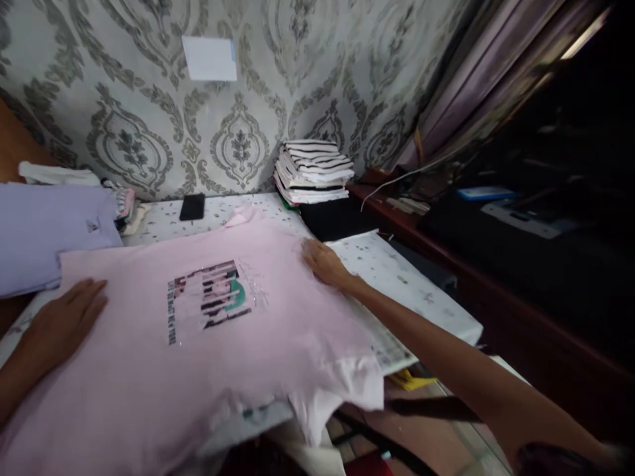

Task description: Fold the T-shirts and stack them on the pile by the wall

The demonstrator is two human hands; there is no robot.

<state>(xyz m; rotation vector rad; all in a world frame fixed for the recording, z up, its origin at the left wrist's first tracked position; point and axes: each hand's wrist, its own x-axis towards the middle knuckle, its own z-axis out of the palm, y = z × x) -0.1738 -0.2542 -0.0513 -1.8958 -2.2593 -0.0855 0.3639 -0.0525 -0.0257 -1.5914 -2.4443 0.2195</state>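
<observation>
A pale pink T-shirt with a printed picture and lettering lies spread over a table, its collar side toward the right and one sleeve hanging over the front edge. My left hand rests flat on the shirt's left part, fingers stretched out. Across the shirt, my right hand lies at the far right edge near the collar, palm down. Its fingers are partly blurred, and no fold of cloth shows gripped in them.
Folded lavender garments sit at the left. A black phone-like object lies near the wall. Striped folded clothes are stacked at the back, beside a black folded cloth. A dark red wooden ledge and a white cable border the right side.
</observation>
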